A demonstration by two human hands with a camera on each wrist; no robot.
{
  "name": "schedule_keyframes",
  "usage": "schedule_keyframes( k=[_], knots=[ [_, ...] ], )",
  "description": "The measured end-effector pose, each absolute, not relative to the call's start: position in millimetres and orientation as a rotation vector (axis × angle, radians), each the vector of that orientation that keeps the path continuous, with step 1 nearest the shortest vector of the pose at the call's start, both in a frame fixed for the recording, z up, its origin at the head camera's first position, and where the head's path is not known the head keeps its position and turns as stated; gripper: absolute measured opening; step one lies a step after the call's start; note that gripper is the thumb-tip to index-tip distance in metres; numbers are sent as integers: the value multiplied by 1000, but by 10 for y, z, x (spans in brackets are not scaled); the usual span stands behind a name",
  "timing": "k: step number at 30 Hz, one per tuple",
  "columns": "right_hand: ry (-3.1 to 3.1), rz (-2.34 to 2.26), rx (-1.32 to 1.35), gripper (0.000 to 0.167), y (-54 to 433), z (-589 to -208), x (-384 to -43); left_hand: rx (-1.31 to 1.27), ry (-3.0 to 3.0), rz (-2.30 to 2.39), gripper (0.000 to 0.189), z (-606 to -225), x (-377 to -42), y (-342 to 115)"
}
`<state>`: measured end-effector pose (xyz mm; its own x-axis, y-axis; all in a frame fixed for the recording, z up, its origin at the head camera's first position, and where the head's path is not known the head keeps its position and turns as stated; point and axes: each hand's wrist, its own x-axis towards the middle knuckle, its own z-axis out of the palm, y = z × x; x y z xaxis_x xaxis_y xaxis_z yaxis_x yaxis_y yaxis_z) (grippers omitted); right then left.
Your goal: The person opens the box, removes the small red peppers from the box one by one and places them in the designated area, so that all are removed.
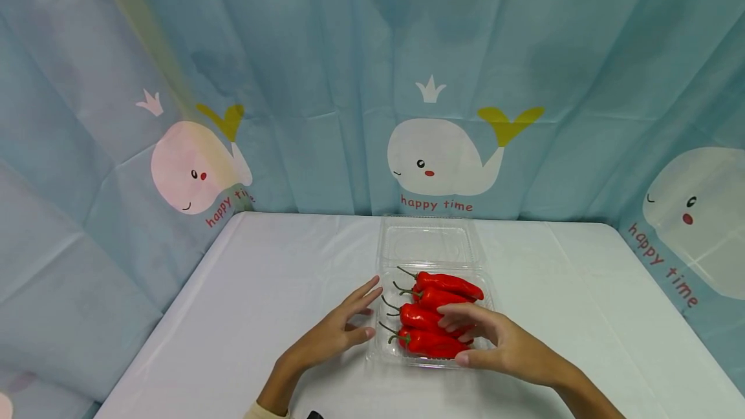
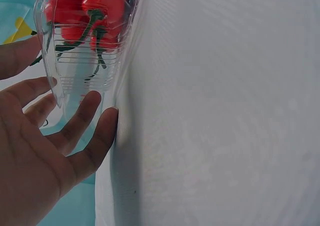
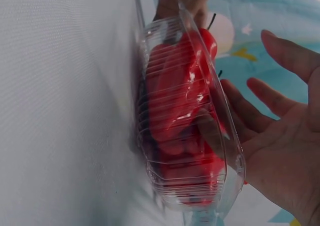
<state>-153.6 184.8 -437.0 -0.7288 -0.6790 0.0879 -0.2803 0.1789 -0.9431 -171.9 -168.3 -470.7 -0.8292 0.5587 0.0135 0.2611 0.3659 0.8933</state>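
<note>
Several red peppers (image 1: 432,344) with curved green stems lie side by side in a clear plastic clamshell box (image 1: 401,362). Its hinged lid (image 1: 429,247) is folded back flat behind it. My left hand (image 1: 332,336) is at the box's left side, fingers spread. In the left wrist view those fingertips are close to the clear wall (image 2: 82,68); contact is hard to tell. Over the right part of the box is my right hand (image 1: 503,344), its fingers apart above the peppers. The right wrist view shows one finger behind the clear wall, near the peppers (image 3: 180,96).
A white cloth covers the table (image 1: 262,290). Behind and at both sides hangs a blue curtain (image 1: 326,147) printed with whales. A small black object (image 1: 315,414) shows beside the left sleeve (image 1: 264,411) at the bottom edge.
</note>
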Motion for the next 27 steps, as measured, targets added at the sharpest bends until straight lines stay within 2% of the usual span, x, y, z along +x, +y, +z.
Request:
schedule_keyframes(
  k=[20, 27],
  knots=[
    [2244, -1441, -836, 53, 1794, -4409, -1537, 711, 2333, 1450, 71, -4719, -1730, -1680],
    [2285, -1447, -899, 51, 1779, -4437, -1548, 709, 2338, 1443, 71, -4718, -1726, -1683]
  ],
)
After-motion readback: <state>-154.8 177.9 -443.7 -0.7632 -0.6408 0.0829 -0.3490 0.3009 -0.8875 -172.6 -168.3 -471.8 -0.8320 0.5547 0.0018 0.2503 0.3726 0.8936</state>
